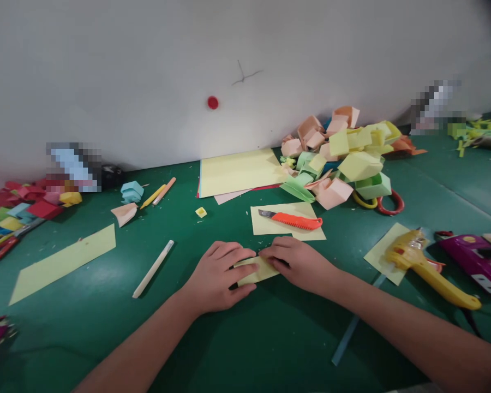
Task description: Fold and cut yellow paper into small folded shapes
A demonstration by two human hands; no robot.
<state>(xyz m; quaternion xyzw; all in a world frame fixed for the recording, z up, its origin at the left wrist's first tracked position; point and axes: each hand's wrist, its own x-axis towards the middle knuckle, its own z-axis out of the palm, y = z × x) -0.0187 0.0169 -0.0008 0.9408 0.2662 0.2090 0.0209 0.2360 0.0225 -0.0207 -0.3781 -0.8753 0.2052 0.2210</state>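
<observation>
A small folded strip of pale yellow paper (257, 271) lies on the green table (270, 338), held between both of my hands. My left hand (219, 275) lies over its left end, with fingers curled round it and the thumb under its edge. Fingertips of my right hand (297, 262) press down on the strip's right end. Just beyond my hands an orange utility knife (294, 220) rests on a yellow sheet (288, 221).
A heap of folded paper boxes (343, 158) and scissors (387, 204) sit at the back right, and yellow sheets (239, 172) lie by the wall. A yellow glue gun (427, 265) and a purple tool (474, 259) are at right. At left lie a glue stick (153, 268), a paper strip (63, 262) and pencils (157, 194).
</observation>
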